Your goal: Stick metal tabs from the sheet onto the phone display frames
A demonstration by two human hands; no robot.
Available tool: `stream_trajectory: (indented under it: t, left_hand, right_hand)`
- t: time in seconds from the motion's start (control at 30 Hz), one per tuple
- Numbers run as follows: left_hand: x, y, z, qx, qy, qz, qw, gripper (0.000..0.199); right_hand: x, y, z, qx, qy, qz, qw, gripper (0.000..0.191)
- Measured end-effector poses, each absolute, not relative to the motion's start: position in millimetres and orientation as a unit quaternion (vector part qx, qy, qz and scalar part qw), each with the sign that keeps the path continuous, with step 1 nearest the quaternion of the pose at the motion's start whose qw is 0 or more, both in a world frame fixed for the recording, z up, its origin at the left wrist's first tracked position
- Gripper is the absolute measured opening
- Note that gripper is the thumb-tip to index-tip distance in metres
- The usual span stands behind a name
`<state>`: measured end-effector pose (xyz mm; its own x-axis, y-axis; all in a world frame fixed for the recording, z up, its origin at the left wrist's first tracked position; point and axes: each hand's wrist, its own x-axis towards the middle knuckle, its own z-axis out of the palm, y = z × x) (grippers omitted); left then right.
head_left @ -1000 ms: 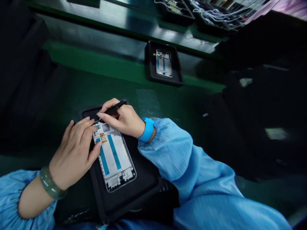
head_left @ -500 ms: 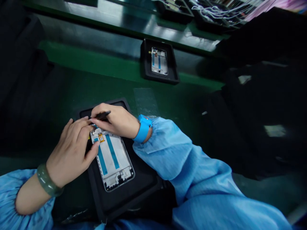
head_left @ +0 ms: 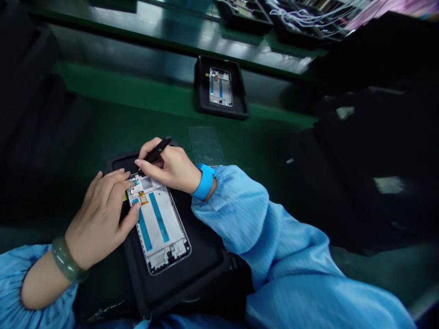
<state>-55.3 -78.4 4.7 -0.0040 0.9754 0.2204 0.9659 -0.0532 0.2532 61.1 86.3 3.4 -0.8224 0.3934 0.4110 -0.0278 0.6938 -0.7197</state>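
Note:
A silver phone frame (head_left: 163,228) with two blue strips and an orange flex connector lies tilted in a black tray (head_left: 209,256). My left hand (head_left: 103,214) rests on its upper left edge, fingers spread, thumb on the frame near the connector. In my right hand (head_left: 168,167), wearing a blue wrist strap, is a black pen-like tool (head_left: 158,150), gripped between thumb and fingers. The tool slants over the top edge of the frame; its tip is hard to make out.
Farther back, a second phone frame (head_left: 221,87) sits in a smaller black tray (head_left: 243,98). Clear film (head_left: 206,144) lies on the green surface (head_left: 113,123). Bins with white cables (head_left: 308,18) stand at the top right. Dark stacked shapes flank both sides.
My right hand has lifted slightly and turned, so more of the black tool and the frame's top end show. My left hand has stayed nearly still on the frame.

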Motion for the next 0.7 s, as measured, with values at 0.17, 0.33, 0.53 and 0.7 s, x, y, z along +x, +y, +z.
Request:
stream_trajectory:
  t: [0.17,0.33,0.53,0.7]
  left_hand:
    - [-54.5,-78.4,5.6,0.706,0.688,0.167,0.013,0.033]
    - [-54.3,-78.2,5.4,0.703,0.691,0.168,0.013,0.032]
    - [-55.1,-77.7,5.5,0.705,0.692,0.154,0.017,0.040]
    - [-55.2,-77.6,5.5,0.706,0.692,0.145,0.021,0.041]
  right_hand:
    - [62.3,87.8,3.7,-0.093,-0.885,0.359,0.282,0.012]
    - [61.7,86.1,5.0,-0.083,-0.899,0.331,0.275,0.012]
    - [60.3,80.7,9.4,0.003,-0.938,0.264,0.224,0.004]
    - [62.2,86.9,5.6,-0.076,-0.900,0.335,0.266,0.011]
